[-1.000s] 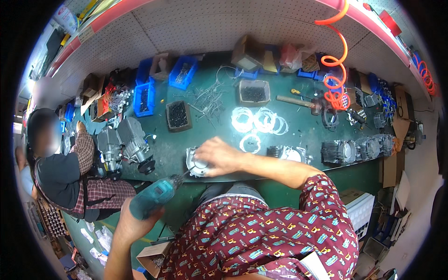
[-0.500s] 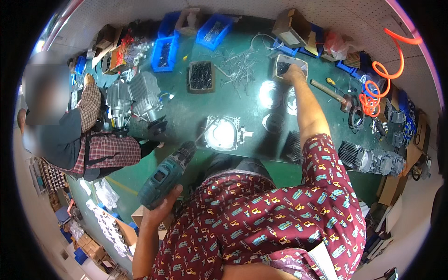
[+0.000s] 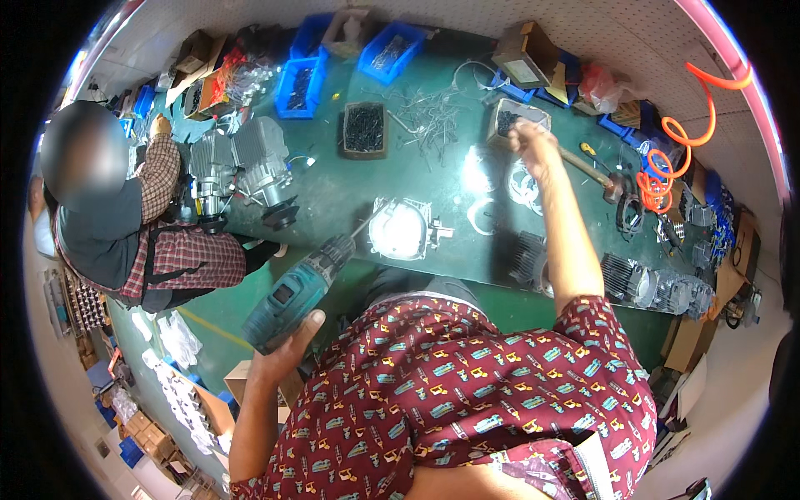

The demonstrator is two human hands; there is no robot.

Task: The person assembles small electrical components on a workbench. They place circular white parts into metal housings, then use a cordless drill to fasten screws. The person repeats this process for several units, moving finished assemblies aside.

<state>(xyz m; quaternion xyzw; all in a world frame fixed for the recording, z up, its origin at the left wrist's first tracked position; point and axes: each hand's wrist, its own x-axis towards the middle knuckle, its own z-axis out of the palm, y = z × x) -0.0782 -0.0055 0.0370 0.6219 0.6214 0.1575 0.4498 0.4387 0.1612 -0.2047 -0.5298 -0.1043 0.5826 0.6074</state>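
A teal cordless drill (image 3: 287,300) is gripped in my left hand (image 3: 288,348), its long bit pointing up and right. The bit's tip reaches the left edge of a round, brightly lit metal housing (image 3: 400,229) at the front of the bench; whether they touch I cannot tell. My right hand (image 3: 535,148) hovers at the near edge of a small box (image 3: 540,115) of dark small parts, probably screws. Its fingers are drawn together, and what they hold, if anything, is too small to make out. Pale ring-shaped gaskets (image 3: 483,218) lie below that hand.
A second box of dark screws (image 3: 364,132) stands mid-bench beside loose thin metal strips (image 3: 429,112). Blue bins (image 3: 390,53) line the back. A hammer (image 3: 596,177) and coiled orange hose (image 3: 667,167) are right. Finned motor housings (image 3: 258,162) stand left, near a co-worker (image 3: 100,242).
My right hand has come up out of the box of dark parts and drawn slightly back toward me. The drill stays in my left hand, almost unmoved.
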